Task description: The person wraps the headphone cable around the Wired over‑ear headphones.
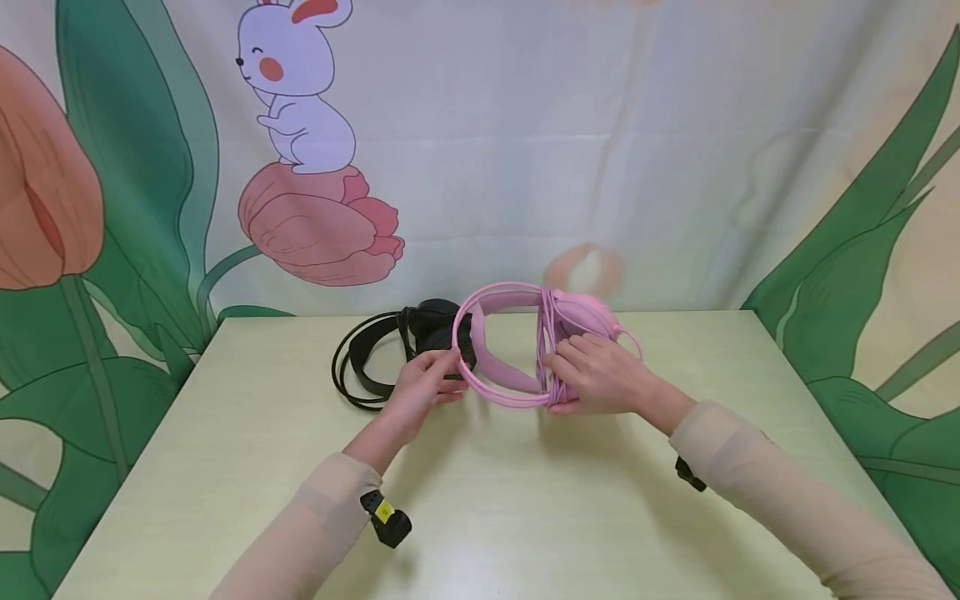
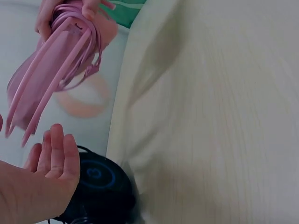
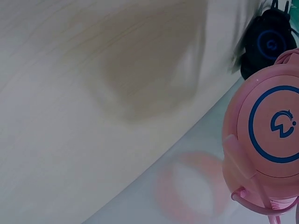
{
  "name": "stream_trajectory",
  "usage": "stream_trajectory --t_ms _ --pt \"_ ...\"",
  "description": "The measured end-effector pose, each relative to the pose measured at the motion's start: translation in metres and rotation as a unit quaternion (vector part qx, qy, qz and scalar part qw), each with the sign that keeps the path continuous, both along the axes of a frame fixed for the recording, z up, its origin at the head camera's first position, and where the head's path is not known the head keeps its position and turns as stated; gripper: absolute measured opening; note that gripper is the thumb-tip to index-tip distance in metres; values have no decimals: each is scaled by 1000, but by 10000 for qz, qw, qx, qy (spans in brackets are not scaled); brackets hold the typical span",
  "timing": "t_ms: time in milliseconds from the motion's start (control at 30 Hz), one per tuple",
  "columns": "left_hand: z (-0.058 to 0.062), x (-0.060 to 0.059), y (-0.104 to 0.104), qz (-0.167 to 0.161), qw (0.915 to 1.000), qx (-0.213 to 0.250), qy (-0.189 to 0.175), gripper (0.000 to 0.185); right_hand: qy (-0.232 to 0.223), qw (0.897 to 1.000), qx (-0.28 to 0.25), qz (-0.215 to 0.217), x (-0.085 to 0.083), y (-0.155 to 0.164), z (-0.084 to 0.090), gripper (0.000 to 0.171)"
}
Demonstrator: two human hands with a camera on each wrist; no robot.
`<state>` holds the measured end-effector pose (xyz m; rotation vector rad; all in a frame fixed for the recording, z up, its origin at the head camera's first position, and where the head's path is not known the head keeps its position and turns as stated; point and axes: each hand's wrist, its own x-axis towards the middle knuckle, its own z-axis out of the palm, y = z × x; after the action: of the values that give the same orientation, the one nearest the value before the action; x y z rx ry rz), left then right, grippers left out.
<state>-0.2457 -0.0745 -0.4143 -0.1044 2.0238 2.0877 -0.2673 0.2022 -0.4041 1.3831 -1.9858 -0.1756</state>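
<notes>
My right hand (image 1: 600,375) grips a pink headset (image 1: 587,312) around its ear cups, where its pink cord (image 1: 547,333) is wound round them. The headset is held sideways above the table, its headband to the left. At that left end is my left hand (image 1: 420,387), its fingers extended in the left wrist view, with the headband reaching in between thumb and fingers. Behind the left hand lies a black headset (image 1: 438,321), its black cable looped to the left. A ring logo marks the outer ear cup (image 3: 261,126) of the pink headset in the right wrist view.
A pale wood-grain table (image 1: 480,517) extends under both arms. Directly behind its back edge hangs a curtain (image 1: 480,167) printed with a rabbit, tulips and leaves. A small black device (image 1: 386,518) is strapped at the left wrist.
</notes>
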Motion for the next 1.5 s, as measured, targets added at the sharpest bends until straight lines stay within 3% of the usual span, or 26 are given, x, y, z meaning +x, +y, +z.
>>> stream_trajectory --t_ms 333,633,867,1067,1200,1400,1500 --pt "6 -6 -22 -815 9935 -778 170 43 -466 9978 -210 -426 -18 21 -1 58" --pt "15 -4 -35 -1470 9754 -1597 387 36 -660 9938 -169 -882 -29 32 -5 58" --pt "4 -12 -49 -1803 9599 -2092 484 35 -825 9893 -34 -1203 -34 38 -13 55" --pt "5 -11 -59 -2024 9481 -2406 477 35 -954 9852 26 -1427 -37 44 -24 52" --pt "5 -9 -64 -2182 9410 -2540 496 34 -1161 9783 72 -1715 -38 46 -29 52" --pt "3 -7 -68 -2372 9284 -2808 541 32 -1640 9599 250 -2260 -36 45 -34 53" --pt "3 -6 -69 -2420 9207 -2995 629 32 -1687 9567 301 -2353 -35 44 -39 53"
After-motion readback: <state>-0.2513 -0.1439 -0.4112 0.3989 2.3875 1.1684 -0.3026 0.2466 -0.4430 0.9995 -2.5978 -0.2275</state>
